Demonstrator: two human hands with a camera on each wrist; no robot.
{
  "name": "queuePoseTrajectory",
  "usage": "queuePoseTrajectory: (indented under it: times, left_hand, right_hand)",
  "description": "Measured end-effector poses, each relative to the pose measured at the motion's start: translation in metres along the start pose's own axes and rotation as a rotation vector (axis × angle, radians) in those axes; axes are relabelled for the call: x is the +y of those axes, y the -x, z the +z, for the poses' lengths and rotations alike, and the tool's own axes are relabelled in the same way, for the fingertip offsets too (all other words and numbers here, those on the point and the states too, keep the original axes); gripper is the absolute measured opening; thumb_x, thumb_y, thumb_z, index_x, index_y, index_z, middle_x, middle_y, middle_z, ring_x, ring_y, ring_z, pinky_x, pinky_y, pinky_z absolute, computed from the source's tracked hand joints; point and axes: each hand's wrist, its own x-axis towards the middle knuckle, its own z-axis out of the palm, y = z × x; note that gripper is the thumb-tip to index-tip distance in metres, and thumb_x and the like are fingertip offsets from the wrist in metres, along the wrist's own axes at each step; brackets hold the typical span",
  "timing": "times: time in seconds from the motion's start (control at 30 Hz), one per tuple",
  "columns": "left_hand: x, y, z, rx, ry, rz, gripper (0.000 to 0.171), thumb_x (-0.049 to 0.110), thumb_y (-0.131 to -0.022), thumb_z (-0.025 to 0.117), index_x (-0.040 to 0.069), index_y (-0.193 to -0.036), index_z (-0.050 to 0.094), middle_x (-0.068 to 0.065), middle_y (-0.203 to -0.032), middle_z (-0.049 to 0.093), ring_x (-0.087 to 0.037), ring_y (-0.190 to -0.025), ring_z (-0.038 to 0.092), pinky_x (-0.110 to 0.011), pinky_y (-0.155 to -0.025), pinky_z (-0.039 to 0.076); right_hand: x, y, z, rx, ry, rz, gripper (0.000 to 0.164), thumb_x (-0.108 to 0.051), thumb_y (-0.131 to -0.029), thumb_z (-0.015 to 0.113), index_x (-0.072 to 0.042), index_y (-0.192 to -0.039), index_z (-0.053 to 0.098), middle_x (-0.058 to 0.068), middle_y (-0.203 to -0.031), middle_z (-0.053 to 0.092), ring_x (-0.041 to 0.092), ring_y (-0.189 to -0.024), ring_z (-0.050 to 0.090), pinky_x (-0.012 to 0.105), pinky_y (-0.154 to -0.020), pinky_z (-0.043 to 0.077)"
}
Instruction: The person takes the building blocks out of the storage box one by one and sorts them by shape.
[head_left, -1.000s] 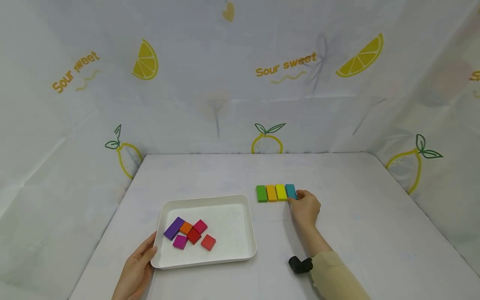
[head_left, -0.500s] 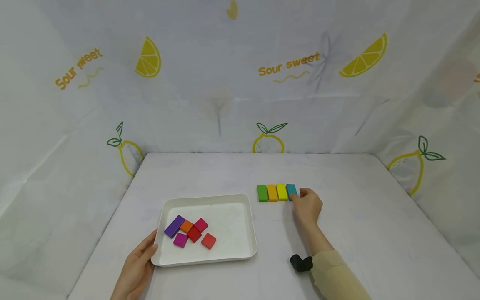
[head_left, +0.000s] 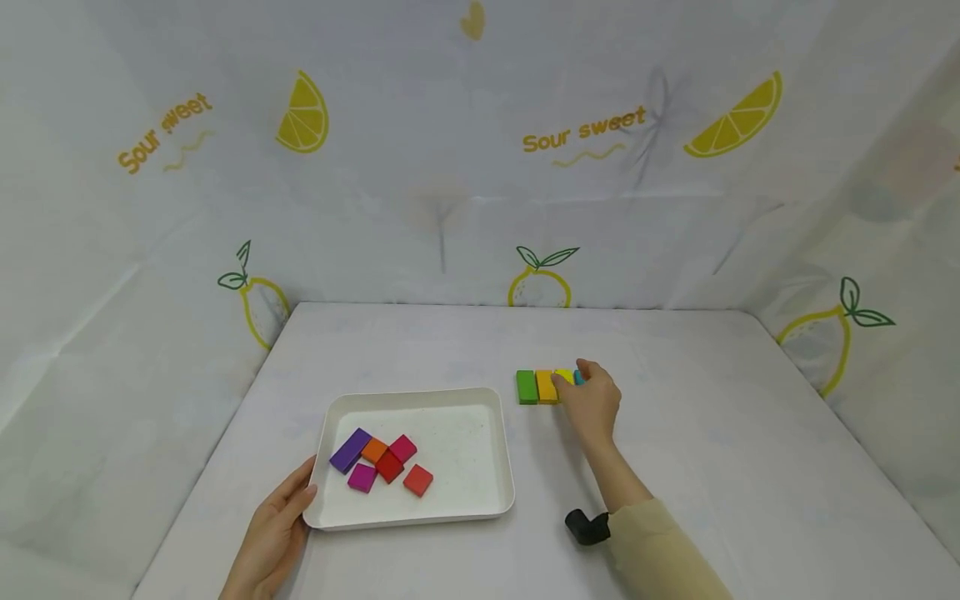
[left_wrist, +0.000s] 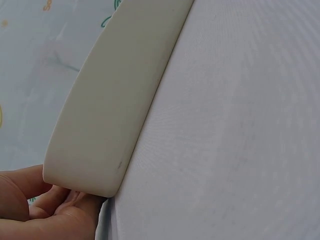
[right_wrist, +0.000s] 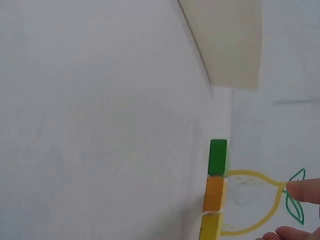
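My left hand [head_left: 272,533] grips the left side of a white tray [head_left: 471,512], thumb at the rim; the left wrist view shows its fingers around a corner of the tray wall [left_wrist: 110,110]. In the tray lie a purple rectangular block [head_left: 350,451] and several smaller orange, red, pink and magenta blocks. My right hand [head_left: 594,408] hovers over a row of flat blocks, thumb and fingers apart. A green block [head_left: 527,387] and an orange-yellow block [head_left: 546,387] show beside it. The hand partly covers a yellow block [head_left: 565,374] and a blue block [head_left: 578,377].
A black angled piece [head_left: 587,527] sits at the right wrist, by the beige sleeve [head_left: 663,550]. White cloth [head_left: 450,342] covers the table. Behind and at the sides hangs a white sheet [head_left: 405,108] with lemon prints.
My right hand has left the blue block's right side and shifted left over the yellow block. The left hand stays on the tray. The head view has shifted slightly.
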Motion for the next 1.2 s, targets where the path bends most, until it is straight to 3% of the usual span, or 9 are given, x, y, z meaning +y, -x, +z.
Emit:
queuePoseTrajectory:
  times: [0.2,0.33,0.47,0.7,0.8,0.9,1.0,1.2]
  left_hand:
    - [0.000,0.000,0.000,-0.003,0.009,0.004,0.068,0.021,-0.105,0.047,0.002,-0.158,0.008,-0.012,-0.168,0.003,-0.030,-0.154,0.001,0.005,-0.097,0.036]
    - [0.000,-0.001,0.000,-0.004,0.004,0.005,0.069,0.023,-0.105,0.047,0.002,-0.158,0.008,-0.012,-0.168,0.004,-0.031,-0.154,0.002,0.005,-0.097,0.036]
    - [0.000,0.000,0.000,0.005,-0.007,0.000,0.069,0.026,-0.105,0.048,0.003,-0.158,0.010,-0.012,-0.168,0.005,-0.020,-0.154,0.007,0.005,-0.098,0.036]
    - [-0.001,0.001,0.000,0.009,-0.016,0.001,0.070,0.027,-0.104,0.049,0.004,-0.158,0.012,-0.013,-0.168,0.006,-0.009,-0.151,0.015,0.004,-0.098,0.037]
    - [-0.001,0.001,0.001,0.001,-0.011,0.019,0.070,0.027,-0.104,0.050,0.002,-0.158,0.012,-0.015,-0.168,0.006,0.009,-0.140,0.029,0.004,-0.099,0.037]
    - [-0.001,0.000,0.000,-0.007,-0.002,0.039,0.070,0.026,-0.104,0.049,0.000,-0.157,0.012,-0.017,-0.167,0.005,0.026,-0.119,0.039,0.003,-0.099,0.037]
    - [-0.001,0.000,0.000,-0.010,0.006,0.050,0.070,0.025,-0.104,0.049,-0.001,-0.157,0.011,-0.019,-0.167,0.004,0.029,-0.111,0.041,0.003,-0.099,0.038]
    - [-0.003,0.001,-0.002,-0.030,0.003,0.050,0.070,0.025,-0.105,0.048,-0.001,-0.157,0.009,-0.020,-0.167,0.002,0.027,-0.113,0.041,0.003,-0.098,0.038]
  right_hand:
    - [-0.028,0.018,0.014,-0.063,-0.074,-0.068,0.056,-0.025,-0.085,0.076,0.003,-0.131,0.058,0.022,-0.133,0.062,0.037,-0.127,0.055,0.055,-0.109,0.047]
    - [-0.049,0.032,0.025,-0.087,-0.074,-0.142,0.058,-0.027,-0.083,0.078,0.001,-0.131,0.060,0.020,-0.132,0.064,0.036,-0.125,0.058,0.053,-0.103,0.053]
    - [-0.070,0.049,0.044,-0.111,-0.045,-0.270,0.057,-0.025,-0.081,0.081,0.001,-0.128,0.062,0.019,-0.128,0.067,0.035,-0.119,0.062,0.051,-0.100,0.056]
    - [-0.092,0.082,0.079,-0.251,0.025,-0.423,0.057,-0.027,-0.081,0.081,-0.002,-0.128,0.063,0.015,-0.128,0.067,0.032,-0.121,0.063,0.047,-0.103,0.056]
    - [-0.099,0.093,0.093,-0.313,0.061,-0.459,0.057,-0.028,-0.081,0.081,-0.003,-0.129,0.063,0.013,-0.130,0.067,0.030,-0.124,0.061,0.045,-0.104,0.055]
    - [-0.104,0.104,0.107,-0.380,0.081,-0.469,0.058,-0.029,-0.081,0.080,-0.004,-0.130,0.062,0.012,-0.132,0.066,0.029,-0.125,0.061,0.043,-0.105,0.054]
    - [-0.108,0.115,0.119,-0.438,0.086,-0.453,0.060,-0.031,-0.080,0.081,-0.004,-0.130,0.063,0.011,-0.133,0.065,0.027,-0.125,0.061,0.041,-0.106,0.054]
    - [-0.110,0.135,0.144,-0.499,0.138,-0.463,0.065,-0.036,-0.074,0.085,-0.005,-0.127,0.065,0.008,-0.127,0.068,0.022,-0.119,0.063,0.034,-0.103,0.055]
